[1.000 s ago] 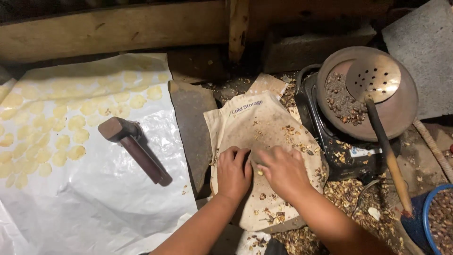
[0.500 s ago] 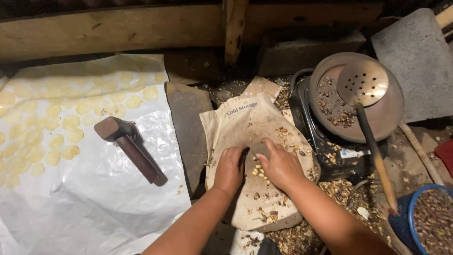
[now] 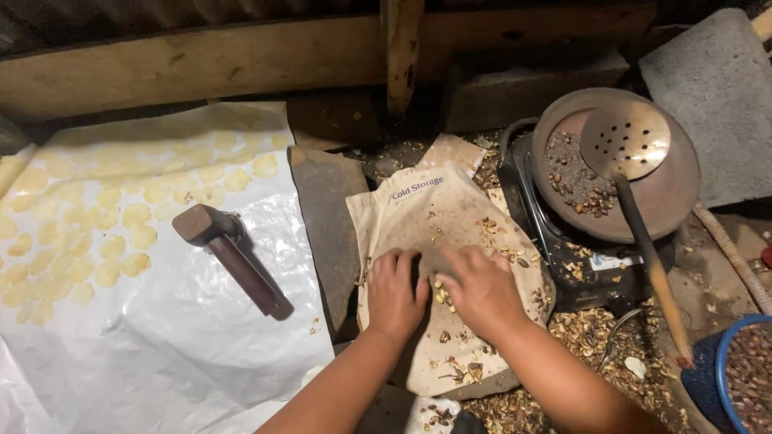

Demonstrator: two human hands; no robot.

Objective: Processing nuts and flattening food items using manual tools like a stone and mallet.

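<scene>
- Nuts (image 3: 441, 294), a small pale pile of them, sit right between the two hands on the beige cloth sack (image 3: 450, 233), roughly centre frame, low down.
- Far left: white plastic sheet (image 3: 161, 337) spread on the floor, with rows of flattened yellowish discs (image 3: 133, 215) laid across its upper part.
- On that sheet, a dark wooden mallet (image 3: 229, 257) lies on its side, well apart from both hands.
- Next over, a flat dark stone slab (image 3: 326, 217) runs just beside the sack's left edge.
- Left hand (image 3: 396, 293) is palm down on the sack, fingers together and curled slightly, touching the nuts from the left. Not gripping anything as far as I can see.
- Right hand (image 3: 481, 291) is also pressed flat on the sack, fingers loosely spread, cupping the pile from the right. Nothing clamped in it either.
- Bits of broken shell (image 3: 498, 237) are scattered over the sack above the hands.
- Right of the sack: a round metal pan (image 3: 675, 201) on a small black stove (image 3: 563, 265), with dark roasted nuts inside.
- A perforated skimmer ladle (image 3: 626, 141) rests in the pan, its long handle pointing down-right.
- Shell litter (image 3: 591, 337) covers the floor below the stove.
- Bottom right corner: a blue-rimmed bowl (image 3: 721, 354), only partly in view.
</scene>
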